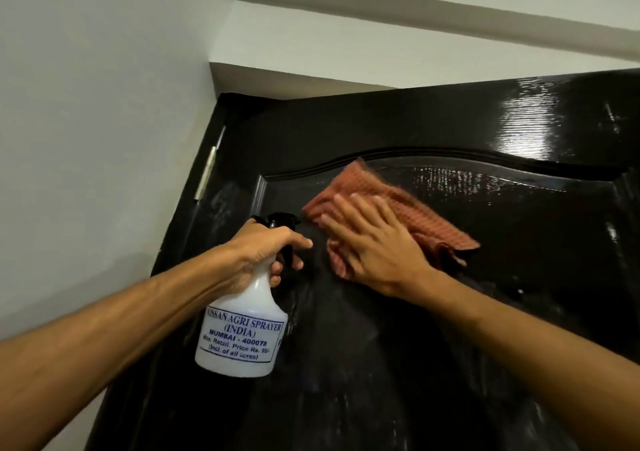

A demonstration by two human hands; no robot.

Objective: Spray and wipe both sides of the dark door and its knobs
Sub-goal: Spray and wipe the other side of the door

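The right hand [375, 244] lies flat, fingers straight and spread, palm pressed on a reddish checked cloth [420, 216] that it holds against the dark door [450, 346]. The fingertips point up and towards the hinge edge. The cloth sticks out past the fingers at its upper corner and past the wrist on the far side, where it bunches into folds; its edges look blurred.

Hand and cloth sit in the upper part of the door's raised panel, just under the arched moulding [433, 154], nearer the hinge edge than the free edge. Wet streaks and bright glare show on the glossy surface above and beside the cloth, towards the top corner.

Just beside the right hand, towards the hinge edge, the left hand [258, 253] is wrapped round the neck of a white spray bottle [242, 333]. Its forefinger stretches past the black trigger head [275, 222] and the lower fingers curl by the trigger. The bottle hangs upright in front of the door, its blue-printed label facing the camera and the nozzle aimed at the panel.

A metal hinge [207, 173] runs along the door's edge near its top corner, against a pale wall [86, 139]. Above the door's top edge are white ceiling steps [381, 42].
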